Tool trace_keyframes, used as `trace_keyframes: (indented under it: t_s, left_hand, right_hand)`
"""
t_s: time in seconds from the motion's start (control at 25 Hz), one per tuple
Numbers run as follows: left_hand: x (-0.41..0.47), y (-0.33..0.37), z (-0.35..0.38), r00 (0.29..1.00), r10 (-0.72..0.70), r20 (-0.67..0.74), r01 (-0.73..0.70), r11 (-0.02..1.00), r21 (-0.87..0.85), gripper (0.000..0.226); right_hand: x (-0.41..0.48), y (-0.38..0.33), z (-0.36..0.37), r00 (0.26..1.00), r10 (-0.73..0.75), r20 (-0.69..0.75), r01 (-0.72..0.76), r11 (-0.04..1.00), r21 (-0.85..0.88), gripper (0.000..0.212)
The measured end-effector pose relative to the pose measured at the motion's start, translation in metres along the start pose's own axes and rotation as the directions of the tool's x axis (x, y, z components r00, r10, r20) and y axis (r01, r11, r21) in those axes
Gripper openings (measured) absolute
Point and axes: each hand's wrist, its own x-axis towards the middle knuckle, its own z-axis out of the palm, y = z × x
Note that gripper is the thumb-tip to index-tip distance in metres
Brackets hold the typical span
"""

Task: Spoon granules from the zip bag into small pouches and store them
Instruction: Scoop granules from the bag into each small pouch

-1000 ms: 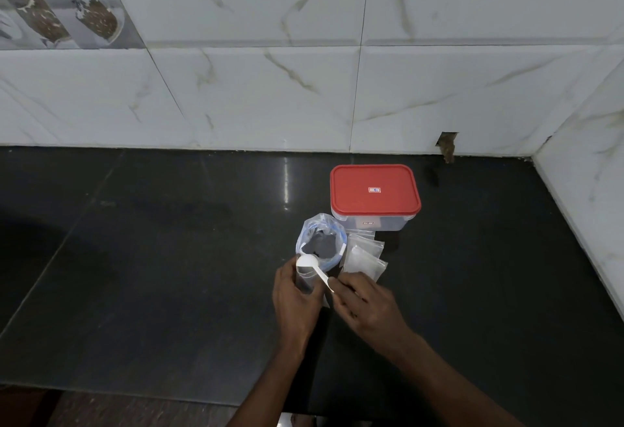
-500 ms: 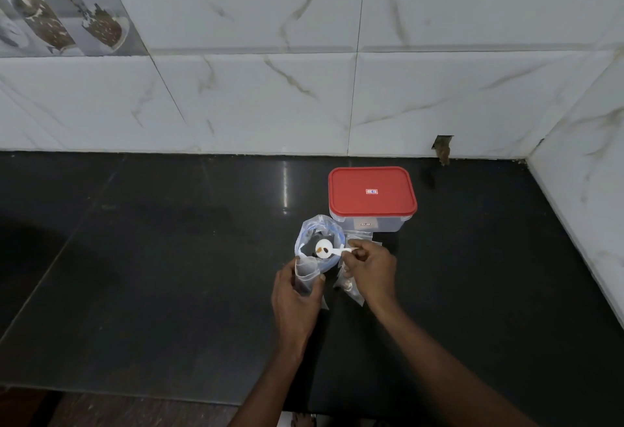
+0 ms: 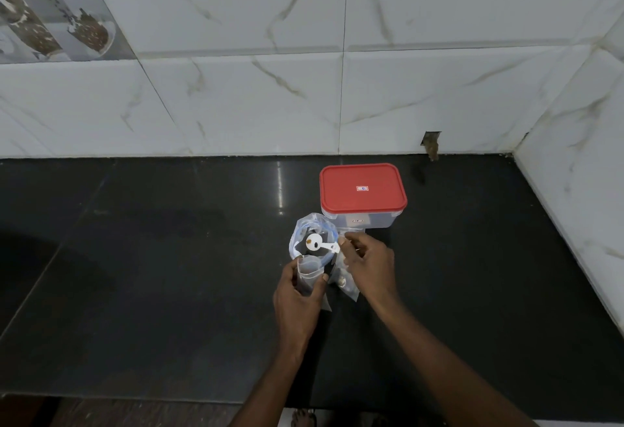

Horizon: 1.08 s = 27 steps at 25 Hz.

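Observation:
An open clear zip bag [image 3: 305,229] with a blue seal stands on the black counter, in front of the red-lidded box. My right hand [image 3: 368,261] pinches the handle of a white spoon [image 3: 319,244], whose bowl holds a few brown granules above the bag's mouth. My left hand [image 3: 297,295] holds a small clear pouch [image 3: 309,269] upright with its mouth open, just in front of the zip bag. More small clear pouches [image 3: 344,283] lie under my right hand; some hold brown granules.
A clear plastic box with a red lid [image 3: 363,192] stands shut behind the bag. The black counter [image 3: 152,274] meets white marble-tile walls at the back and on the right. The counter's front edge runs below my forearms.
My right hand moved the spoon from the small pouch in my left hand back over the zip bag, and the spoon now carries a few granules. The left hand stayed in place.

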Motion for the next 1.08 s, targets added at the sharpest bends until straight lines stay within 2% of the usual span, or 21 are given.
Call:
trace_keyframes:
  t_s: [0.08, 0.12, 0.16, 0.28, 0.32, 0.4, 0.48, 0.56, 0.64, 0.8, 0.92, 1.08]
  left_hand:
    - [0.0, 0.001, 0.0, 1.0, 0.014, 0.01, -0.014, 0.999, -0.032, 0.041]
    - [0.001, -0.001, 0.0, 1.0, 0.019, 0.02, -0.018, 0.999, -0.042, 0.043]
    - [0.002, -0.003, 0.0, 0.999, 0.016, 0.046, -0.014, 0.999, -0.049, 0.046]
    - [0.006, -0.006, -0.002, 0.985, -0.035, 0.169, 0.056, 0.991, -0.122, 0.061]
    - [0.006, -0.003, -0.004, 0.978, -0.057, 0.2, 0.098, 0.975, -0.201, 0.056]
    - [0.008, 0.004, -0.006, 0.966, -0.094, 0.243, 0.18, 0.914, -0.362, 0.027]
    - [0.011, 0.012, -0.006, 0.957, -0.106, 0.269, 0.219, 0.873, -0.436, 0.011]
    - [0.012, 0.02, -0.003, 0.952, -0.146, 0.27, 0.257, 0.858, -0.444, 0.013]
    - [0.01, 0.025, 0.001, 0.951, -0.169, 0.26, 0.27, 0.863, -0.427, 0.012]
    - [0.008, 0.024, 0.006, 0.932, -0.209, 0.296, 0.333, 0.817, -0.471, 0.009]
    - [0.011, 0.024, 0.006, 0.923, -0.24, 0.301, 0.362, 0.804, -0.471, 0.008]
    - [0.01, 0.027, 0.005, 0.914, -0.251, 0.319, 0.376, 0.818, -0.435, 0.011]
  right_hand:
    - [-0.015, -0.011, -0.007, 0.962, 0.005, 0.272, -0.034, 0.994, 0.104, 0.015]
    - [-0.021, -0.013, -0.007, 0.93, 0.005, 0.368, -0.057, 0.99, 0.129, 0.017]
    - [-0.025, -0.012, -0.006, 0.917, 0.003, 0.398, -0.059, 0.99, 0.13, 0.021]
    - [-0.023, 0.002, -0.003, 0.966, 0.02, 0.259, -0.061, 0.987, 0.151, 0.015]
    - [-0.021, 0.004, -0.005, 0.973, 0.02, 0.23, -0.06, 0.984, 0.167, 0.012]
    - [-0.017, 0.004, -0.012, 0.972, 0.043, 0.23, -0.091, 0.975, 0.201, 0.007]
    - [-0.016, 0.005, -0.018, 0.963, 0.078, 0.257, -0.156, 0.942, 0.299, 0.005]
    - [-0.018, 0.0, -0.02, 0.946, 0.146, 0.288, -0.267, 0.857, 0.442, 0.01]
    - [-0.022, -0.002, -0.018, 0.922, 0.186, 0.338, -0.347, 0.784, 0.515, 0.015]
    - [-0.026, -0.002, -0.014, 0.928, 0.213, 0.306, -0.353, 0.767, 0.536, 0.012]
    - [-0.026, -0.007, -0.021, 0.91, 0.245, 0.335, -0.398, 0.742, 0.539, 0.011]
    - [-0.026, -0.012, -0.026, 0.902, 0.24, 0.359, -0.411, 0.733, 0.541, 0.01]
